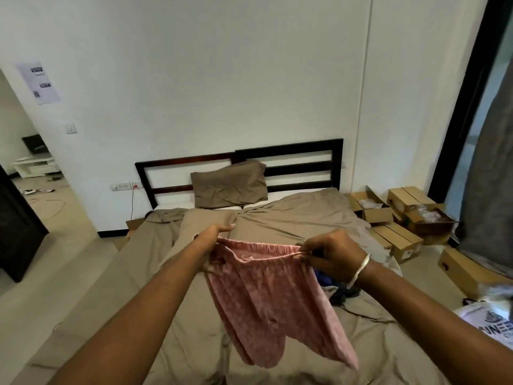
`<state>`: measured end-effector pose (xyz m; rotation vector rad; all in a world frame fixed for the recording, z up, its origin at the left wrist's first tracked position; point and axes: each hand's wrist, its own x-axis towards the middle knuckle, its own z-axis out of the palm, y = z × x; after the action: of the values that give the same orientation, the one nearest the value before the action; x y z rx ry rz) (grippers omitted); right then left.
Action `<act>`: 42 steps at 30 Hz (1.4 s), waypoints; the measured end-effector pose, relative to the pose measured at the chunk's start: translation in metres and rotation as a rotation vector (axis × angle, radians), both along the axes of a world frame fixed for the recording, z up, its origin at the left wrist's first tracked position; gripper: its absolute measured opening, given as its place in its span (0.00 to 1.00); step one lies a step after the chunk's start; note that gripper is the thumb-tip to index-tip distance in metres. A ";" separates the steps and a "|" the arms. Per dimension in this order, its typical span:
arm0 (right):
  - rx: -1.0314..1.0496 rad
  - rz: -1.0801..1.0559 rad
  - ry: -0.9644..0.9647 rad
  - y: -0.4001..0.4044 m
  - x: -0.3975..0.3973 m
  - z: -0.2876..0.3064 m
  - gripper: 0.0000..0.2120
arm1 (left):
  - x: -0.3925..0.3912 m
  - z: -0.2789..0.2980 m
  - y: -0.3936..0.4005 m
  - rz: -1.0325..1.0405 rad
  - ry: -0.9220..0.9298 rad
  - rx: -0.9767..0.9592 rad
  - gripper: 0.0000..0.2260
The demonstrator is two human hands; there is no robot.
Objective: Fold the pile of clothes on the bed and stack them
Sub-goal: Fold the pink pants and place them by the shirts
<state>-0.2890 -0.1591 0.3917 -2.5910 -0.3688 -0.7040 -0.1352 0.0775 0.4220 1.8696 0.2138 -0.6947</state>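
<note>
Early going: both hands hold the pink patterned fabric trousers (274, 295) up by the waistband, left grip (219, 232) and right grip (324, 251) pinching it; no folded stack shows, dark clothes (337, 290) wait on the tan-sheeted bed (291, 218)

open bedsheet (291, 218) ahead of the hands, pillow (230, 184) at headboard, dark clothes (337, 287) right, boxes (399, 218) beyond

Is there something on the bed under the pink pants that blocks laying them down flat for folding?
Nothing visible blocks it. Both hands, left hand and right hand, hold the pink pants above bare bedsheet. The dark clothes pile lies apart, to the right.
</note>
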 end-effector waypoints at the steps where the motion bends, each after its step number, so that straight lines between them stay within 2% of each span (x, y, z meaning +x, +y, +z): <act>1: -0.022 -0.002 -0.026 0.008 0.001 0.003 0.09 | 0.002 -0.001 -0.001 0.016 0.002 -0.041 0.18; 4: -0.089 0.013 -0.089 0.028 0.003 0.011 0.11 | 0.010 -0.008 -0.004 0.085 -0.056 -0.079 0.06; 7: -0.136 -0.013 0.009 0.043 0.003 0.020 0.09 | 0.018 -0.010 0.004 0.052 -0.145 -0.056 0.11; 9: -0.141 -0.065 0.115 0.049 0.005 0.025 0.09 | 0.020 -0.006 0.018 -0.107 -0.197 -0.012 0.19; 11: -0.131 -0.120 0.207 0.053 0.009 0.023 0.11 | 0.017 0.002 0.033 -0.321 -0.222 0.057 0.33; 13: -0.195 -0.158 0.264 0.063 0.015 0.021 0.27 | 0.014 0.010 0.043 -0.571 -0.272 0.153 0.44; 15: -0.273 -0.158 0.237 0.075 0.022 0.019 0.34 | 0.012 0.016 0.047 -0.824 -0.343 0.246 0.46; 17: -0.281 -0.107 0.169 0.088 0.028 0.023 0.36 | 0.006 0.023 0.051 -0.987 -0.369 0.312 0.45; 20: -0.319 -0.018 0.083 0.104 0.035 0.030 0.29 | -0.004 0.030 0.053 -1.165 -0.395 0.394 0.41; 23: -0.383 0.013 0.104 0.114 0.045 0.031 0.25 | -0.004 0.030 0.059 -1.254 -0.442 0.503 0.35; 27: -0.391 0.015 0.132 0.119 0.047 0.035 0.14 | 0.002 0.031 0.073 -1.376 -0.470 0.421 0.40; 29: -0.422 0.004 0.134 0.123 0.048 0.034 0.12 | 0.004 0.027 0.081 -1.372 -0.554 0.322 0.38; 31: -0.374 0.001 0.171 0.122 0.050 0.034 0.13 | 0.006 0.021 0.090 -1.257 -0.659 0.182 0.30; 34: -0.249 -0.027 0.219 0.117 0.051 0.034 0.11 | 0.018 0.006 0.110 -1.096 -0.954 0.074 0.18; 37: -0.208 -0.068 0.201 0.119 0.049 0.032 0.08 | 0.025 -0.001 0.124 -1.057 -1.081 0.066 0.18; 42: -0.107 -0.097 0.116 0.132 0.053 0.037 0.06 | 0.027 -0.003 0.134 -1.093 -1.180 0.192 0.12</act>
<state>-0.2363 -0.0272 0.4287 -2.7517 -0.2526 -0.5775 -0.1079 0.2118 0.4189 2.1874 -1.6163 -0.1165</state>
